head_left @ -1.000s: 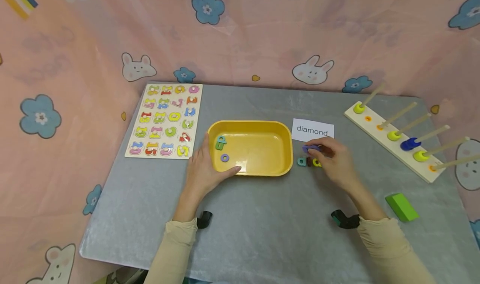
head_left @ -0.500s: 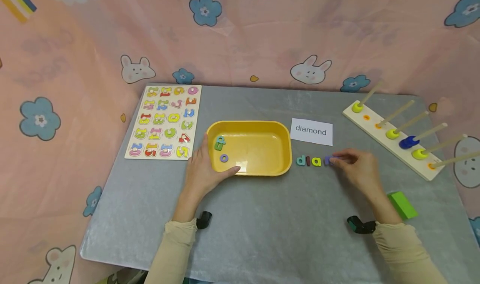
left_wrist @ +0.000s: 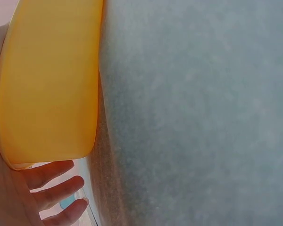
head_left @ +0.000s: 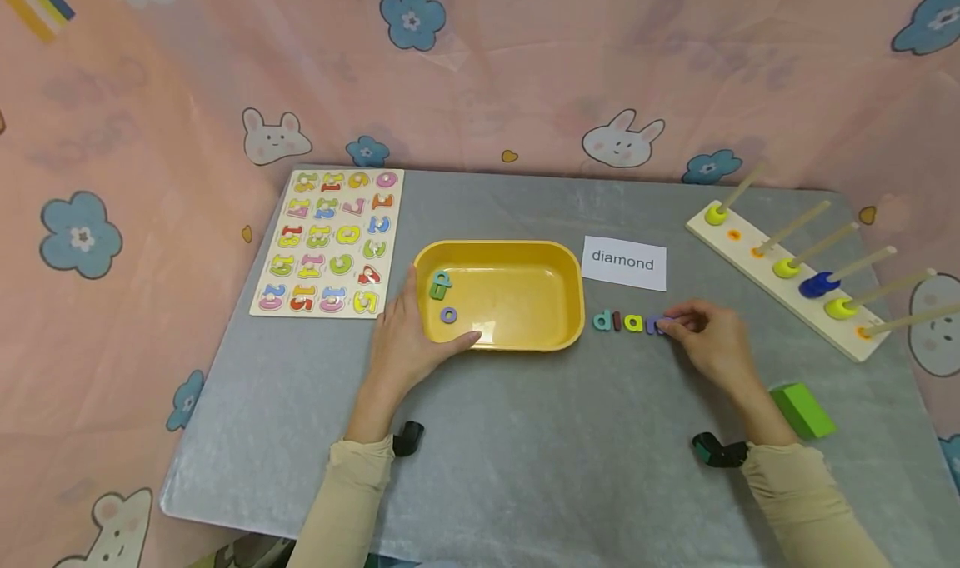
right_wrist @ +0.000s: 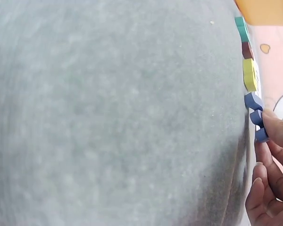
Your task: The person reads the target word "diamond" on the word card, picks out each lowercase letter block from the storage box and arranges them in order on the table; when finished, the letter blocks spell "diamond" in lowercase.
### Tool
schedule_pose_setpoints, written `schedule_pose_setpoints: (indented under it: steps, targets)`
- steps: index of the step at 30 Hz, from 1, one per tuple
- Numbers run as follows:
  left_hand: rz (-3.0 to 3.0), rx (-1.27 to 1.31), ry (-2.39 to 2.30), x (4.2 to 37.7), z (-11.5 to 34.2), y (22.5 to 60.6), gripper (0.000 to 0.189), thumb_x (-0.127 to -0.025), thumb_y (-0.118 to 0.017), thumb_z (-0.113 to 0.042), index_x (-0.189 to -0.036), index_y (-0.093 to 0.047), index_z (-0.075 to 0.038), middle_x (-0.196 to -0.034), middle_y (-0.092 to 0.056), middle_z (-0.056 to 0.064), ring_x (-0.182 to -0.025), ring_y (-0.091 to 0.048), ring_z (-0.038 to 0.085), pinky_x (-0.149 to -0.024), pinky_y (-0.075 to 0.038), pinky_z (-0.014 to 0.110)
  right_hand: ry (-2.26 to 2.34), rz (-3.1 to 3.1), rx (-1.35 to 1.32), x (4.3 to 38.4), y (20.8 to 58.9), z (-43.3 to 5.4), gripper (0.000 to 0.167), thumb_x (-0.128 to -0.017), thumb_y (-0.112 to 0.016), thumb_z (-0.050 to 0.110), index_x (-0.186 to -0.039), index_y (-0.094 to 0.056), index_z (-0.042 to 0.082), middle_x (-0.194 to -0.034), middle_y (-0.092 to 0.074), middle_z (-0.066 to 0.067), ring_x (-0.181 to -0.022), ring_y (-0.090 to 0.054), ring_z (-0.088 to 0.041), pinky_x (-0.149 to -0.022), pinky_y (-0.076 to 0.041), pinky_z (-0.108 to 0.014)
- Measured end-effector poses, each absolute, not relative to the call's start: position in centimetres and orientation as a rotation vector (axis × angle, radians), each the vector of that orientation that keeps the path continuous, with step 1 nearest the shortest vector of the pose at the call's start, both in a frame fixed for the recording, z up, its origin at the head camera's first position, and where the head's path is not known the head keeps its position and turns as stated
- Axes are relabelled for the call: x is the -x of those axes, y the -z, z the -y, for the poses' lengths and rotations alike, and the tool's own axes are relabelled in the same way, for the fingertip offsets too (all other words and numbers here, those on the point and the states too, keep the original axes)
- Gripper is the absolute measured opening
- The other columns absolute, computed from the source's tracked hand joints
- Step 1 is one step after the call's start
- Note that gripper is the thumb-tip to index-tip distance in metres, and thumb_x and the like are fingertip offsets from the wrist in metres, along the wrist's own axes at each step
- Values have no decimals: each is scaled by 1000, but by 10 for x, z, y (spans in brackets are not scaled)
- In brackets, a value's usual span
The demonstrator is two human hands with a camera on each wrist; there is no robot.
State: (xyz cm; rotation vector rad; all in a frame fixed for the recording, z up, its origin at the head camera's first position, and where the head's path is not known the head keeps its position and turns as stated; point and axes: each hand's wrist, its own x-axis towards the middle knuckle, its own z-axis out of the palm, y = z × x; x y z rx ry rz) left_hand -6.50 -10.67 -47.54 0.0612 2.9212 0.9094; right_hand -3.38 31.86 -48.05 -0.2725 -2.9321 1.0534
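Currently pinched: purple letter [head_left: 652,326], seemingly an m, at the right end of a letter row; apparently down on the grey surface [head_left: 555,435], partly hidden by fingers.
Right-hand grip [head_left: 708,339]: closed on the purple letter, thumb and fingertips at its right end.
Deciding relation, as judged: purple letter directly left of the right-hand grip, right at the fingertips; long axis along the row, left to right; right hand clearly nearer, left hand well apart across the tray.
Letter row: teal d [head_left: 607,320], brown i [head_left: 617,321], yellow a [head_left: 634,324], then purple letter just beside the a.
White card [head_left: 625,262]: printed "diamond", just beyond the row.
Yellow tray [head_left: 517,301]: left of the row, with teal letter [head_left: 442,279], green letter [head_left: 438,292] and purple ring [head_left: 448,309] near its left wall.
Left-hand grip [head_left: 405,343]: unclenched, thumb over the tray's near rim, fingers along the left wall.
Farther out: number board [head_left: 327,243] left, peg board [head_left: 787,276] right, green block [head_left: 804,411] near the right sleeve [head_left: 795,493].
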Motion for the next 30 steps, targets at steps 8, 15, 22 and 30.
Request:
schedule_pose_setpoints:
  steps: [8, 15, 22, 30]
  targets:
    - [-2916, -55, -923, 64, 108, 474, 144, -69, -82, -79, -172, -5, -13, -151, -53, 21, -135, -52, 39, -117, -38, 56, -994, 2963, 244, 35, 481, -316, 18, -97, -78, 12, -106, -75, -4, -92, -72, -20, -81, -57, -25, -67, -39, -24]
    - [-2912, -48, -919, 65, 108, 473, 144, -69, -80, -81, -172, -5, -13, -151, -52, 21, -136, -51, 39, -118, -37, 56, -922, 3012, 232, 36, 478, -309, 19, -96, -78, 9, -107, -71, -6, -106, -62, -26, -93, -57, -37, -77, -43, -45]
    - [-2897, -32, -911, 64, 107, 473, 145, -68, -79, -83, -172, -3, -15, -152, -51, 21, -136, -50, 38, -117, -38, 55, -798, 2996, 152, 35, 471, -298, 18, -94, -75, 3, -107, -68, -6, -114, -59, -28, -105, -56, -45, -88, -46, -64]
    - [-2913, -42, -905, 65, 106, 473, 145, -68, -80, -82, -172, -5, -14, -149, -54, 21, -134, -52, 39, -116, -39, 56, -804, 2906, 67, 37, 460, -272, 18, -94, -72, 3, -110, -68, -6, -115, -60, -27, -109, -55, -46, -90, -46, -64]
